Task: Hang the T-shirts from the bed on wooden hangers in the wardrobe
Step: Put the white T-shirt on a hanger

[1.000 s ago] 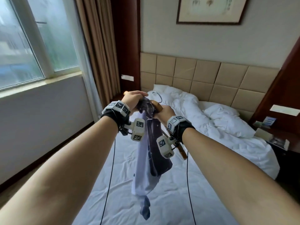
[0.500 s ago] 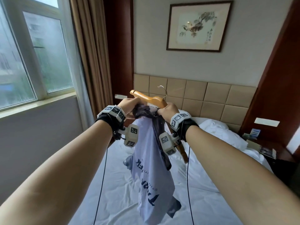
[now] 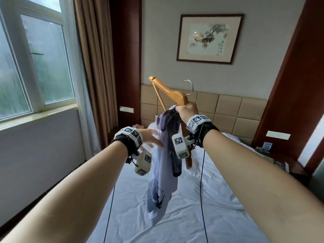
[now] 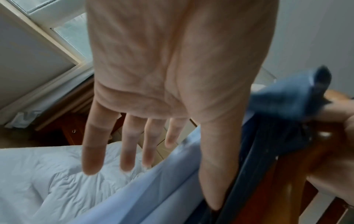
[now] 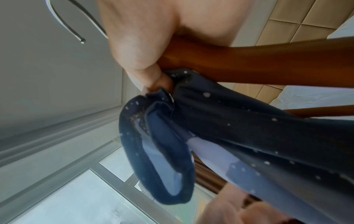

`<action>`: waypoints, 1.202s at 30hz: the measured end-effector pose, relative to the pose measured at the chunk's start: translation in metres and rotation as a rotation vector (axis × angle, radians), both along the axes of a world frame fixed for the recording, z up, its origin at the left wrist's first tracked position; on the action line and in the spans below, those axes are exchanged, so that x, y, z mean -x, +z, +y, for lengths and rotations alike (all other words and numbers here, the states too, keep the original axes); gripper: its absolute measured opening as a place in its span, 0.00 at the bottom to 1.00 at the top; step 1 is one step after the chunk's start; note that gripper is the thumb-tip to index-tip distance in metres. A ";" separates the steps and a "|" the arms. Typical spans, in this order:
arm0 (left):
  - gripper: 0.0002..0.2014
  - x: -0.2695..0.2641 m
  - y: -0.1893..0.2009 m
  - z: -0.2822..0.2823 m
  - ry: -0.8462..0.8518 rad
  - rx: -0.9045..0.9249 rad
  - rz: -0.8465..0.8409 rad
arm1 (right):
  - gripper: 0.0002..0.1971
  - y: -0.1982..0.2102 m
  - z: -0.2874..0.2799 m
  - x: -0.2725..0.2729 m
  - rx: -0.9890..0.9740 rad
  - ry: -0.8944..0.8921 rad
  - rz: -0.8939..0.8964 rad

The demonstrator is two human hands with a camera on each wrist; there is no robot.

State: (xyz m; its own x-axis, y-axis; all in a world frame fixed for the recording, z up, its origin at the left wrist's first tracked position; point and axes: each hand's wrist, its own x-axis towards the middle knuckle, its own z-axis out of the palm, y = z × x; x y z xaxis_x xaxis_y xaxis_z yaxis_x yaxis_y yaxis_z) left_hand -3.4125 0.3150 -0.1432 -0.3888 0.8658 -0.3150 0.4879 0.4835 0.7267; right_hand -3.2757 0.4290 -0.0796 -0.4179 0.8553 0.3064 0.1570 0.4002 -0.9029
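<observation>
1. Head view only: hanger (image 3: pixel 171 92) raised above bed (image 3: pixel 219 199), T-shirt (image 3: pixel 162 163) dangling.
2. Right-wrist view only: right hand (image 5: pixel 145 45) fingers curled round hanger, pinching collar (image 5: pixel 162 136).
3. Left hand (image 4: pixel 162 75): fingers spread straight, thumb against T-shirt.

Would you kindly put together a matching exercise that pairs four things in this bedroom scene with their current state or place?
Things:
1. left hand
2. right hand
3. wooden hanger
4. framed picture

States or places:
A. hangs on the wall above the headboard
B. grips the hanger together with the bunched T-shirt
C. open, fingers spread, beside the hanging cloth
D. tilted in the air, one bare end pointing up

Pairs: 1-C, 2-B, 3-D, 4-A
</observation>
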 end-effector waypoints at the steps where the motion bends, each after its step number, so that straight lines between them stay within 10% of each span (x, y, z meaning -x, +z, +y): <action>1: 0.29 -0.002 -0.003 -0.001 -0.027 0.024 0.003 | 0.05 0.001 -0.002 0.001 0.008 -0.001 0.012; 19: 0.10 -0.002 -0.028 -0.008 0.326 -0.353 -0.529 | 0.08 -0.057 -0.004 -0.010 0.099 -0.066 -0.270; 26: 0.17 -0.009 -0.068 -0.018 0.432 -0.606 -1.013 | 0.13 -0.101 -0.013 -0.016 0.181 0.093 -0.269; 36: 0.13 -0.033 -0.107 -0.019 0.591 -0.700 -1.182 | 0.12 -0.173 -0.042 -0.038 0.340 0.345 -0.266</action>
